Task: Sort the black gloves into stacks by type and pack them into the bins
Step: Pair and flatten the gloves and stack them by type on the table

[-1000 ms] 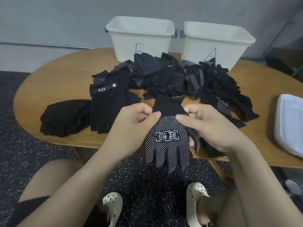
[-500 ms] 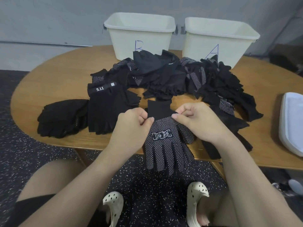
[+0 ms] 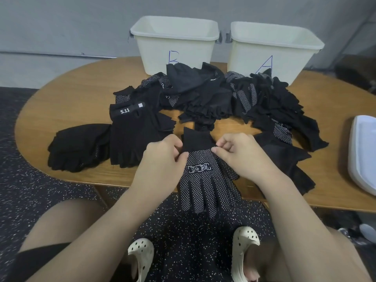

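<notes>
My left hand [image 3: 162, 157] and right hand [image 3: 238, 153] each pinch the dotted glove [image 3: 205, 180] where cuff meets palm, its fingers drooping over the worktop [image 3: 67, 102] edge. Light, limp knit, and the dots probably add grip. Best held there, at both sides.

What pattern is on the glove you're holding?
Small white dots all over the black knit glove, with a white printed logo; clearest in the head view.

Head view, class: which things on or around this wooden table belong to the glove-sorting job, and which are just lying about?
Belongs to the job:
black white-dotted knit glove, pinched by left hand and right hand
unsorted black glove heap
black fingerless "5.11" glove stack
cream plastic bin marked B
cream plastic bin marked A

Lying about:
white plastic lid
</notes>
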{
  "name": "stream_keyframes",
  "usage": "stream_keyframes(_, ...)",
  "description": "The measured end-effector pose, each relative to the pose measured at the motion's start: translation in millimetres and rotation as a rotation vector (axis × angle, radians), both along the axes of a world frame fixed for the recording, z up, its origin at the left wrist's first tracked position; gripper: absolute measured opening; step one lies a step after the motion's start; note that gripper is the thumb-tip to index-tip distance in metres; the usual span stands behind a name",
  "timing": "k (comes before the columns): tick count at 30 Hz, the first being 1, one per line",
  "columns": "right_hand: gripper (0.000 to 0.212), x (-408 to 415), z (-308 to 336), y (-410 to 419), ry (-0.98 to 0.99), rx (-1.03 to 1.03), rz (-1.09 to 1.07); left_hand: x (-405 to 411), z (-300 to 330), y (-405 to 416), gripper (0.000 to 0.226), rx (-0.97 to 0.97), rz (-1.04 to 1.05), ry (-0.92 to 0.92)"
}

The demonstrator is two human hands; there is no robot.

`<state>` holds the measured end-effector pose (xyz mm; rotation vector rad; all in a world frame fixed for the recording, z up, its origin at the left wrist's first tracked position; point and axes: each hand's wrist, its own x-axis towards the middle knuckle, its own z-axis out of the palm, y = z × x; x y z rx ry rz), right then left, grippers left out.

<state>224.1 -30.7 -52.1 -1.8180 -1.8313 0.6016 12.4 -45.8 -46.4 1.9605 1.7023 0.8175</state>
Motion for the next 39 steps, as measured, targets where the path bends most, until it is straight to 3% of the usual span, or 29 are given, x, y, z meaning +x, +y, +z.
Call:
stream_keyframes(4,0.018,-0.3,-4.5,0.0,-0.001,0.023,-0.003,0.1,3.0,-9.2,0.022,0.233,-0.075,0.203)
stream_keyframes(7,0.014,-1.7,-8.0,-0.8,-0.027,0.050,0.010,6.3,0.4,-7.8,0.035,0.418,-0.315,0.310)
stream_keyframes(11,0.012,-0.8,-10.1,-3.6,-0.041,0.091,0.034,10.5,-15.5,0.5,0.069,0.196,-0.539,0.437)
stream_keyframes(17,0.020,3.9,-12.7,-16.1,-0.044,0.134,0.070,6.4,-22.2,2.7,0.091,0.057,-0.547,0.516)
stream_keyframes(30,0.013,29.9,-19.8,-37.6,0.099,0.156,0.038,7.6,-24.1,4.4,0.084,0.009,-0.617,0.443)
stream_keyframes(35,0.009,35.9,-6.2,-42.2,0.242,0.236,-0.022,9.6,-21.2,7.9,0.082,0.025,-0.652,0.448)
stream_keyframes(39,0.005,65.3,7.1,-26.2,0.034,0.392,-0.186,12.1,-20.0,10.8,0.081,0.027,-0.668,0.443)
